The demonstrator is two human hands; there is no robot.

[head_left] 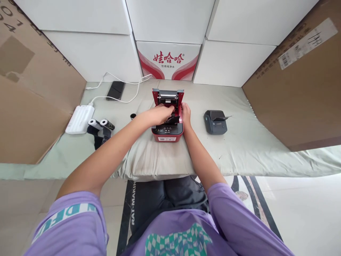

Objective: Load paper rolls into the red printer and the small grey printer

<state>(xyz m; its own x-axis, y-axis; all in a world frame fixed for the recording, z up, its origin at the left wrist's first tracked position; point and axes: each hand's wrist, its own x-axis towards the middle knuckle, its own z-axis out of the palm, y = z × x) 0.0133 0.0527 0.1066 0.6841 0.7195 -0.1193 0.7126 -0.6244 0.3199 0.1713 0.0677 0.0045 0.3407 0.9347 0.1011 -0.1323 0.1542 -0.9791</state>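
A red and black printer stands on the cloth in front of me, its lid raised with a roller across it. My left hand reaches into the printer's open compartment, fingers bent down. What they hold inside is hidden. A dark strip shows below the fingers, in the compartment. Against the printer's right outer side, my right hand grips the casing. A small dark-grey printer sits to the right, apart from both hands, with a black strip sticking out of its top.
Left of my left arm lie paper rolls with black wrapping, a white power bank with a cable, and a black phone. Cardboard boxes flank the cloth-covered surface. White boxes stand along the back.
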